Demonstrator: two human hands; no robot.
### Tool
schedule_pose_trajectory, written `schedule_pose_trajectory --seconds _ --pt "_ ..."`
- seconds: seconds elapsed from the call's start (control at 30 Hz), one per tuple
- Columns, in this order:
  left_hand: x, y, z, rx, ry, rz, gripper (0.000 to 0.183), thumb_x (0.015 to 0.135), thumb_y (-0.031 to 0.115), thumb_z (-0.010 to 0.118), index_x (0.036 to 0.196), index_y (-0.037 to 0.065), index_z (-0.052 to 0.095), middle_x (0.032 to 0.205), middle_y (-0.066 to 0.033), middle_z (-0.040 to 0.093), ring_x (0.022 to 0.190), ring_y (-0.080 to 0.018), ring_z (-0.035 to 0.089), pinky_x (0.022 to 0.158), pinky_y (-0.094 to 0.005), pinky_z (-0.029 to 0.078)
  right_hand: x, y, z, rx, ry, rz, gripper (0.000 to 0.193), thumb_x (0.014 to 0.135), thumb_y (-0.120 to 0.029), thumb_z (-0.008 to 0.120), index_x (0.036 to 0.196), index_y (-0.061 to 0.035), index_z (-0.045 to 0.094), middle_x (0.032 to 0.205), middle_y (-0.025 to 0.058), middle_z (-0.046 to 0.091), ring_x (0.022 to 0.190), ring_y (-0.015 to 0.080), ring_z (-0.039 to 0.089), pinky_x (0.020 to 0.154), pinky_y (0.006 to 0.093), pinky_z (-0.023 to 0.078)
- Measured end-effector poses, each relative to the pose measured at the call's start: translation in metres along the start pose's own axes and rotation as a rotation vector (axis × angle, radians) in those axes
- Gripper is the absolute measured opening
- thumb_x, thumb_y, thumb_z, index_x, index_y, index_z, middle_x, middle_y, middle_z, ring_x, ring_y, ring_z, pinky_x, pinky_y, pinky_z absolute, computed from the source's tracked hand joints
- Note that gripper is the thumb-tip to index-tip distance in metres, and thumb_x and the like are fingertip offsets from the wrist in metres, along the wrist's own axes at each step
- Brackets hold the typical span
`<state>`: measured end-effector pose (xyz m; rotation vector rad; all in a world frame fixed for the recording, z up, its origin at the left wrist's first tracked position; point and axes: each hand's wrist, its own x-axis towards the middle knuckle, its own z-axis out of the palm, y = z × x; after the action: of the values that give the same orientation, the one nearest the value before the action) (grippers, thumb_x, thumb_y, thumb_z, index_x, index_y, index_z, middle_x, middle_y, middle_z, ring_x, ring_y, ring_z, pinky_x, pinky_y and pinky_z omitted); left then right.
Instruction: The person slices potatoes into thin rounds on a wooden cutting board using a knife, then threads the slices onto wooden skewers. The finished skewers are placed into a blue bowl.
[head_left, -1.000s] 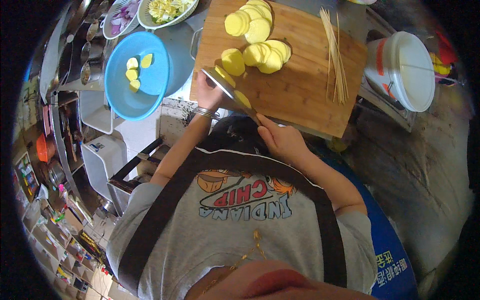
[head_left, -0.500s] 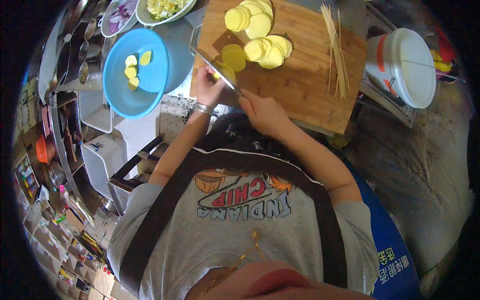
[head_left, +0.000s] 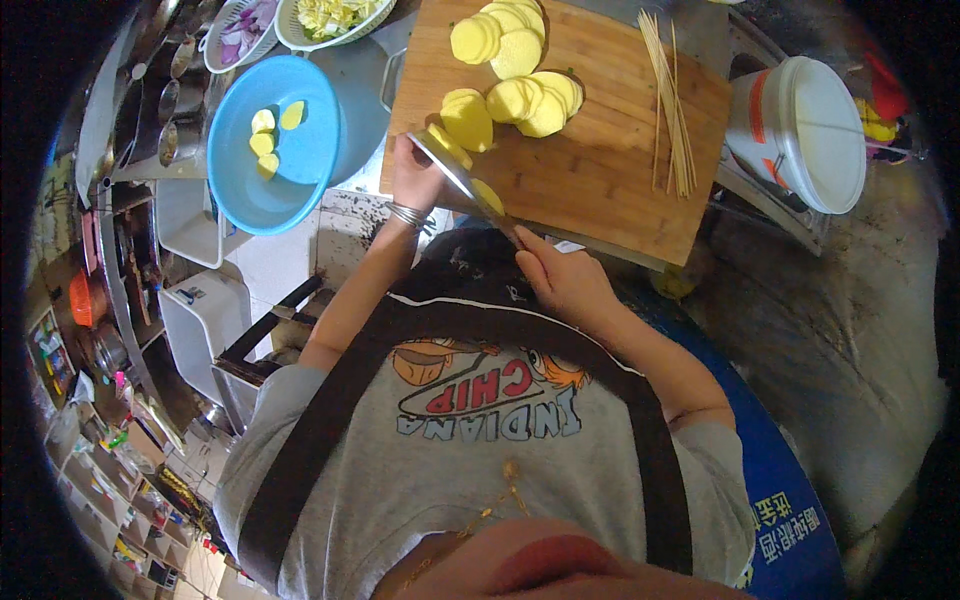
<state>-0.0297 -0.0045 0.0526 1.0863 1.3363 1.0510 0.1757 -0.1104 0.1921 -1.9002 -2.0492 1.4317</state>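
While R hand (head_left: 567, 283) is closed rnd knife (head_left: 458, 180), L hand (head_left: 416, 182) is at near-L corner of bd (head_left: 590, 190); can't tell its hold.

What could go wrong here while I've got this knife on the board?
The likeliest risk is a cut: your left hand is right beside the knife that your right hand grips, so a slip could nick a finger. The loose yellow slices close to the blade might also get knocked or slide across the cutting board.
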Motion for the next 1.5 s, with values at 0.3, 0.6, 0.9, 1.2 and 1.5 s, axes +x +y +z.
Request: schedule_pose_trajectory --seconds 0.3,0.6,0.9,1.2,1.5 --pt "0.001 -0.009 -0.003 0.037 0.020 0.073 0.032 0.069 -0.002 0.062 0.086 0.007 0.037 0.082 -0.0013 0.044 0.074 -0.0091 0.045 0.068 -0.0239 0.042 0.044 -0.014 0.000 0.123 0.053 -0.035 0.038 0.089 -0.034 0.039 0.119 -0.0124 0.047 0.081 0.0239 0.060 0.075 0.0423 0.057 0.069 0.0491 0.045" --pt "-0.009 0.007 -0.001 0.028 0.044 0.084 0.034 0.068 -0.003 0.062 0.089 0.007 0.036 0.082 -0.0010 0.040 0.074 -0.0095 0.044 0.071 -0.0232 0.042 0.082 -0.016 0.010 0.104 0.071 -0.024 0.039 0.089 -0.034 0.039 0.118 -0.0097 0.049 0.085 0.0222 0.060 0.079 0.0421 0.057 0.072 0.0487 0.045" --pt "-0.003 0.003 -0.002 -0.033 -0.022 0.033 0.034 0.071 -0.001 0.064 0.087 0.006 0.035 0.083 -0.0007 0.043 0.076 -0.0089 0.045 0.072 -0.0232 0.042 -0.001 -0.005 -0.002 0.134 0.011 -0.016 0.041 0.089 -0.041 0.036 0.119 -0.0153 0.046 0.078 0.0246 0.060 0.071 0.0437 0.057 0.065 0.0511 0.046" --pt "-0.004 -0.006 -0.008 -0.146 -0.079 0.072 0.032 0.072 -0.006 0.060 0.089 0.007 0.035 0.086 -0.0015 0.044 0.080 -0.0104 0.047 0.075 -0.0248 0.043 0.065 -0.020 0.019 0.077 0.175 -0.056 0.038 0.089 -0.036 0.038 0.114 -0.0119 0.051 0.077 0.0238 0.060 0.074 0.0422 0.058 0.069 0.0492 0.046" --pt "-0.009 -0.010 -0.012 -0.101 0.003 0.093 0.027 0.073 -0.007 0.056 0.091 0.006 0.040 0.086 -0.0025 0.048 0.082 -0.0108 0.050 0.072 -0.0229 0.045 0.085 -0.019 0.024 0.057 0.160 -0.110 0.043 0.089 -0.040 0.035 0.117 -0.0113 0.049 0.081 0.0259 0.060 0.072 0.0432 0.058 0.067 0.0528 0.046"
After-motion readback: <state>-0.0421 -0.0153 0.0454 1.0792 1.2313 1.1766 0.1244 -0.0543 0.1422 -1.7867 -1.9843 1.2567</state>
